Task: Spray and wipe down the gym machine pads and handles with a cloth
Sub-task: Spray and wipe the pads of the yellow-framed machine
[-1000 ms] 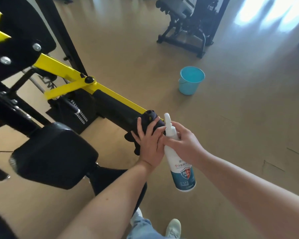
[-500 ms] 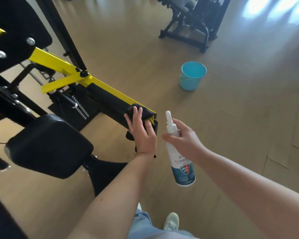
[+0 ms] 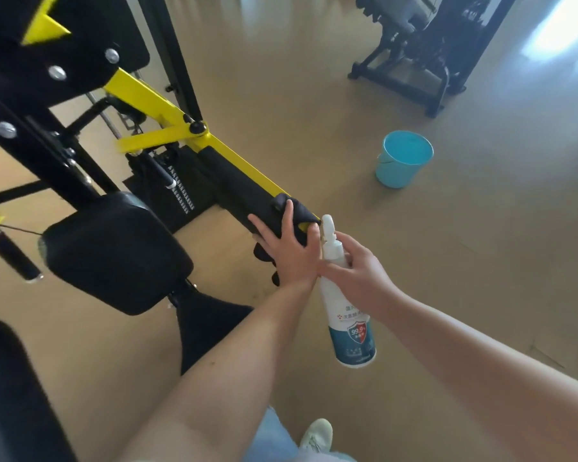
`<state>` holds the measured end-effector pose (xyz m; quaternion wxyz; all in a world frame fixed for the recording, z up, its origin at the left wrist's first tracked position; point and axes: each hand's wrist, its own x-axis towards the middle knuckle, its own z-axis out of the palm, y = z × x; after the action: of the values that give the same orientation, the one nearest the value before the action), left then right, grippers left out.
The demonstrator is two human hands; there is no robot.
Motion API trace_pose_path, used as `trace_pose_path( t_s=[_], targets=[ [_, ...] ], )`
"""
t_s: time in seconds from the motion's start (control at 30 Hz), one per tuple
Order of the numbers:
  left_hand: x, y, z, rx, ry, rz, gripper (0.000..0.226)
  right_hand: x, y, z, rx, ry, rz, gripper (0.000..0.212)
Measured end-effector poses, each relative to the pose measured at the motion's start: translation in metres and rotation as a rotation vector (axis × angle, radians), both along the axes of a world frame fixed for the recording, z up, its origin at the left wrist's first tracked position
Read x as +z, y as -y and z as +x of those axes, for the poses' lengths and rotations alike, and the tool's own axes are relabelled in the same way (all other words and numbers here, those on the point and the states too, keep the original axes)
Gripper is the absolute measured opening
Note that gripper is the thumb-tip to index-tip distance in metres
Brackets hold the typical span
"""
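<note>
Now, foam grip: a black sleeve on the yellow lever arm. Its long axis runs away from the left fingertips, up and leftward toward the pivot bolt.
Cloth: dark, draped over the grip's near end under the palm, with loose corners hanging below.
Left hand: the nearer hand to the grip. Its fingers are spread and fairly straight, pressing the cloth flat onto the foam.
Right hand: touching the left wrist, fingers curled round the neck of the spray bottle. The bottle is held upright, with its nozzle beside the left thumb.
Likely next move: a stroke along the grip's axis, away from the body.
In the way: nothing sits on the foam ahead of the fingers. The black seat pad lies lower and to their left, apart from the grip.
Around: a blue bucket stands on the floor well beyond the right fingers, and another machine stands farther off.
</note>
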<state>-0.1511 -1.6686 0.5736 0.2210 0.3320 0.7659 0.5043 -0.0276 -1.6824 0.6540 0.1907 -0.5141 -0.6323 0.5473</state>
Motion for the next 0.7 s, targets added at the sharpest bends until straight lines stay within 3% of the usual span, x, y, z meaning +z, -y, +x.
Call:
trace_pose_path(
  t_s=[0.4,0.7],
  targets=[
    [-0.005,-0.055,-0.123,0.002,0.026,0.116,0.074,0.047,-0.069,-0.108,0.226,0.202,-0.037,0.022],
    [-0.029,-0.086,-0.202,-0.036,0.054,0.216,0.049,0.052,-0.118,-0.21,0.31,0.339,-0.011,0.009]
  ],
)
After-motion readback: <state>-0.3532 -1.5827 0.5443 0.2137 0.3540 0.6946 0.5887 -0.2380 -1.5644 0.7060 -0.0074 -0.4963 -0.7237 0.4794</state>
